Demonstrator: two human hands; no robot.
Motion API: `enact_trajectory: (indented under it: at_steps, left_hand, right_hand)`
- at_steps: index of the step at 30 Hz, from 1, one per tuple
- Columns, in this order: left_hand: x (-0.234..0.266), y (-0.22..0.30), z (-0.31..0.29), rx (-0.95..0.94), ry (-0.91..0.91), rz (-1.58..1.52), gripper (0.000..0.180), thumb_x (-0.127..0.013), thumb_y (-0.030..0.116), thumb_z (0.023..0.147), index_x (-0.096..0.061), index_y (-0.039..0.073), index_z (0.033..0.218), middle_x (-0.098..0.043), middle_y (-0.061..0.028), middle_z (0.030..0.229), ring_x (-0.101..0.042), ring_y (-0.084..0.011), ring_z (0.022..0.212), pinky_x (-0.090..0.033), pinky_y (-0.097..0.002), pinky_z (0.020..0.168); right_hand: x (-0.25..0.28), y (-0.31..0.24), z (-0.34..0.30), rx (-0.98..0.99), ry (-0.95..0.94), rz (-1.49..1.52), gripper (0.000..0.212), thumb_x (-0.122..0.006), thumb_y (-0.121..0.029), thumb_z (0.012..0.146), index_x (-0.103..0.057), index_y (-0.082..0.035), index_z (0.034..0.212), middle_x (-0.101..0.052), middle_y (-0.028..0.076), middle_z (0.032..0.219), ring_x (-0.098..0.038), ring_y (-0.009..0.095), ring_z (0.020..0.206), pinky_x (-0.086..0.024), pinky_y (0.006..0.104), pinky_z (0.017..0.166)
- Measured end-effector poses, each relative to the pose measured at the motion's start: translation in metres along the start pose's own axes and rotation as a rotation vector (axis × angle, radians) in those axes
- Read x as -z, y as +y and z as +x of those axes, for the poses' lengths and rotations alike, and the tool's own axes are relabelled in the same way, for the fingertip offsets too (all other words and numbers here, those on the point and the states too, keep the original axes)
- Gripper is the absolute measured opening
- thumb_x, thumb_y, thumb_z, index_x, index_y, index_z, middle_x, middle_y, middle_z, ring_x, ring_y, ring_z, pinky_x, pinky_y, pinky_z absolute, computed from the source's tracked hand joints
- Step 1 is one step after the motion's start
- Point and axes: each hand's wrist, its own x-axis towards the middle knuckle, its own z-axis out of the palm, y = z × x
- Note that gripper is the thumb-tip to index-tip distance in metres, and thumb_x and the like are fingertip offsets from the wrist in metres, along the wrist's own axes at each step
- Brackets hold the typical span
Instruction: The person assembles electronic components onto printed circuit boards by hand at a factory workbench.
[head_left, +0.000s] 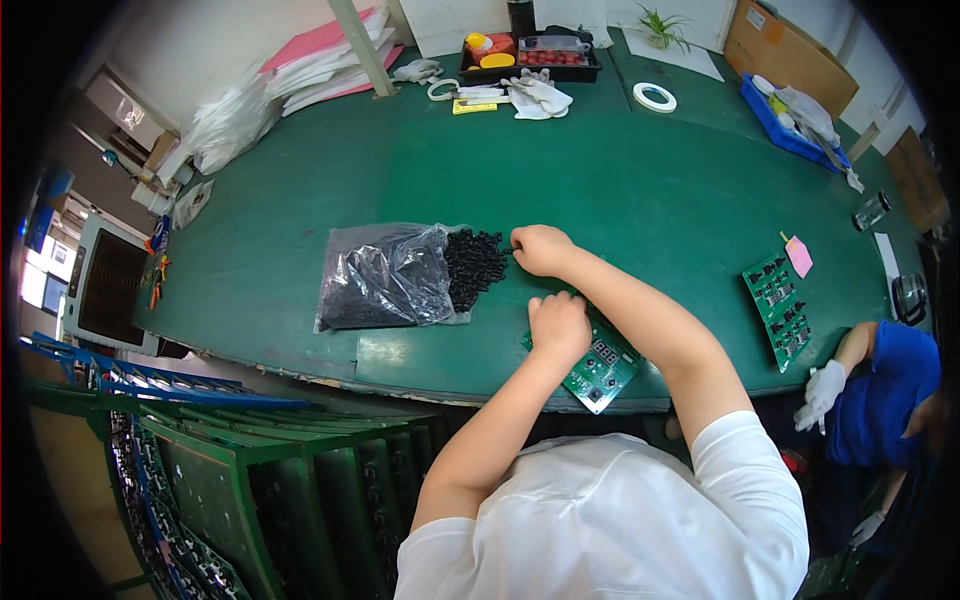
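Observation:
A clear plastic bag [385, 280] lies on its side on the green table, with small black parts [474, 268] spilling from its open right end. At the right edge of that pile, my right hand [541, 250] is closed in a pinch on a small black part, mostly hidden by the fingertips. Nearer to me, my left hand [560, 325] is closed over the upper part of a green circuit board [604, 372]. The board carries a digit display and round components, and its near corner points toward the table's front edge. My left hand and right forearm cover some of it.
Another green circuit board [778, 312] lies to the right beside a pink paper tag [798, 257]. Gloves [538, 95], a tape roll [654, 97] and a black tray [590, 74] sit at the back. A gloved person [880, 395] is at the right; a green rack [240, 490] stands below left.

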Motion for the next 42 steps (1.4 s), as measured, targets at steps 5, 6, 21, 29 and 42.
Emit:
enact_trajectory:
  at_steps: [5,6,21,29,42]
  left_hand:
    - [0.02,0.003,-0.013,-0.159,-0.024,-0.015,0.014,-0.065,0.021,0.075,-0.069,0.008,0.078,-0.056,-0.0093,0.08,-0.053,-0.0271,0.086,-0.037,-0.0413,0.074]
    - [0.022,0.002,-0.015,-0.155,-0.026,-0.013,0.014,-0.065,0.021,0.075,-0.069,0.008,0.078,-0.056,-0.0093,0.08,-0.053,-0.0271,0.086,-0.037,-0.0413,0.074]
    - [0.015,-0.121,0.022,0.022,0.168,0.324,0.006,-0.065,0.015,0.072,-0.066,0.009,0.074,-0.058,-0.0058,0.079,-0.055,-0.0259,0.081,-0.039,-0.0411,0.069]
    - [0.01,-0.112,0.024,-0.061,0.23,0.239,0.007,-0.065,0.015,0.073,-0.062,0.009,0.07,-0.057,-0.0062,0.078,-0.054,-0.0258,0.079,-0.038,-0.0406,0.071]
    - [0.01,-0.118,0.032,-0.035,0.206,0.122,0.005,-0.066,0.013,0.074,-0.065,0.01,0.078,-0.059,-0.0058,0.079,-0.058,-0.0263,0.079,-0.041,-0.0415,0.07]
  right_hand:
    - [-0.012,-0.003,0.02,0.103,0.03,-0.186,0.013,-0.056,-0.013,0.075,-0.064,-0.006,0.082,-0.068,0.014,0.084,-0.066,0.033,0.081,-0.052,0.0457,0.071]
    - [-0.013,-0.004,0.02,0.105,0.027,-0.182,0.013,-0.056,-0.013,0.075,-0.064,-0.006,0.082,-0.068,0.014,0.084,-0.066,0.033,0.081,-0.052,0.0457,0.071]
    - [0.051,0.029,-0.111,0.396,0.074,0.067,0.007,-0.061,-0.014,0.077,-0.066,-0.008,0.075,-0.063,0.008,0.077,-0.059,0.029,0.08,-0.047,0.0424,0.074]
    - [0.035,0.034,-0.14,0.515,0.096,-0.041,0.007,-0.065,-0.016,0.075,-0.067,-0.01,0.072,-0.058,0.004,0.078,-0.054,0.025,0.087,-0.04,0.0399,0.085]
    - [0.034,0.025,-0.143,0.529,0.106,-0.172,0.008,-0.064,-0.015,0.072,-0.064,-0.011,0.065,-0.057,0.004,0.07,-0.054,0.024,0.082,-0.039,0.0391,0.088]
